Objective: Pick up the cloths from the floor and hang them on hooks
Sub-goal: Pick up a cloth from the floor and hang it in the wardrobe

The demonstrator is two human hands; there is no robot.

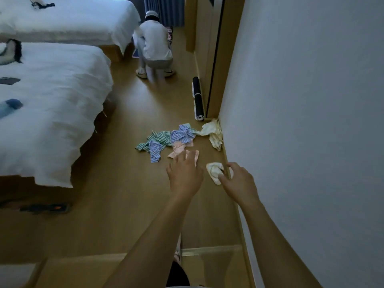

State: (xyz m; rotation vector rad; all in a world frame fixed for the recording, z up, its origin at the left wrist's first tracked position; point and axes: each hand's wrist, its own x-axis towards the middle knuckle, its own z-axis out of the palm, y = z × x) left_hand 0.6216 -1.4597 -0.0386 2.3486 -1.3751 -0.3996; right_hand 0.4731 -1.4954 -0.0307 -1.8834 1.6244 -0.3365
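Wooden flooring (pixel 133 113) runs between two white-covered beds (pixel 47 113) on the left and a pale wall (pixel 311 121) on the right. Crumpled cloths lie scattered on the floor ahead of both hands: a green-striped cloth (pixel 158 138), then blue-striped cloths (pixel 182 135), a pink cloth (pixel 180 150) and a cream cloth (pixel 214 134) against the wall's base. The left hand (pixel 184 173) reaches out with fingers spread and relaxed, its fingertips over the near edge of the pink cloth. Just to its right, the right hand (pixel 239 181) pinches a small white cloth (pixel 215 171) beside the skirting. Farther back, a person in white (pixel 154 42) crouches, and a rolled dark mat (pixel 197 98) lies along the wall.
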